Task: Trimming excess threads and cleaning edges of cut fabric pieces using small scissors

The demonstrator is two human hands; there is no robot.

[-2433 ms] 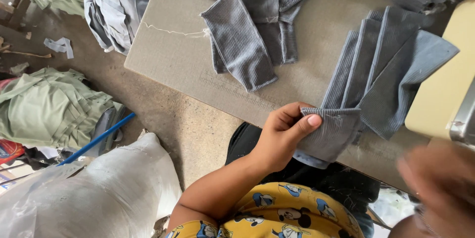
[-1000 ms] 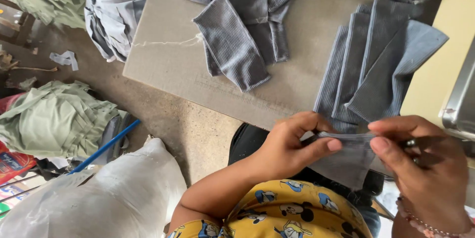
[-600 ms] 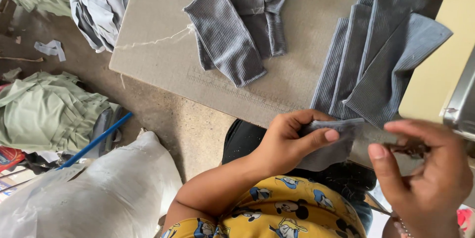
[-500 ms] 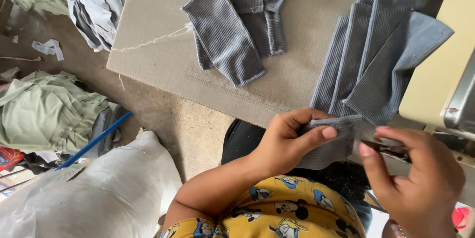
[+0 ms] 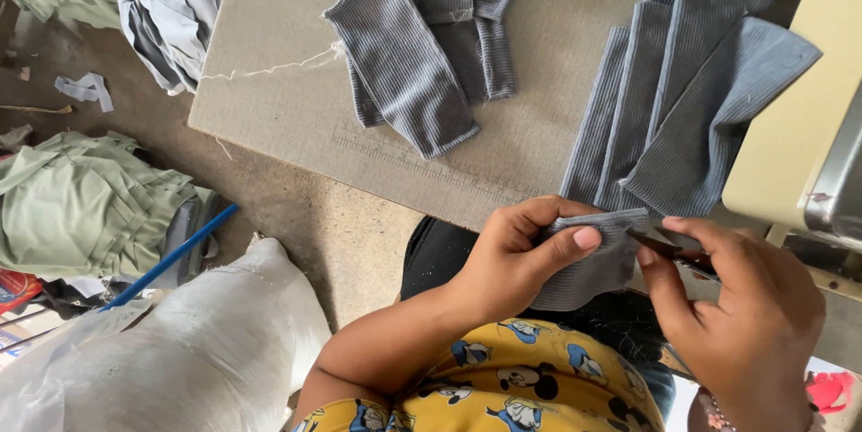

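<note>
My left hand (image 5: 516,257) pinches the near end of a grey ribbed fabric strip (image 5: 597,257) at the table's front edge. That strip belongs to a fanned stack of grey ribbed strips (image 5: 682,100) lying on the table. My right hand (image 5: 736,306) holds a small dark thread snipper (image 5: 669,251) whose tip touches the pinched strip's edge. A second pile of grey ribbed pieces (image 5: 422,46) lies farther back on the table.
The beige table top (image 5: 278,100) carries a loose white thread. A cream sewing machine (image 5: 808,136) stands at the right. On the floor left lie green garments (image 5: 81,198), a white sack (image 5: 180,351), a blue rod (image 5: 171,257) and grey-blue cloth (image 5: 171,1).
My right hand came into view, rose to the strip in my left hand and brought the snipper against its edge. My left hand keeps its pinch on the strip.
</note>
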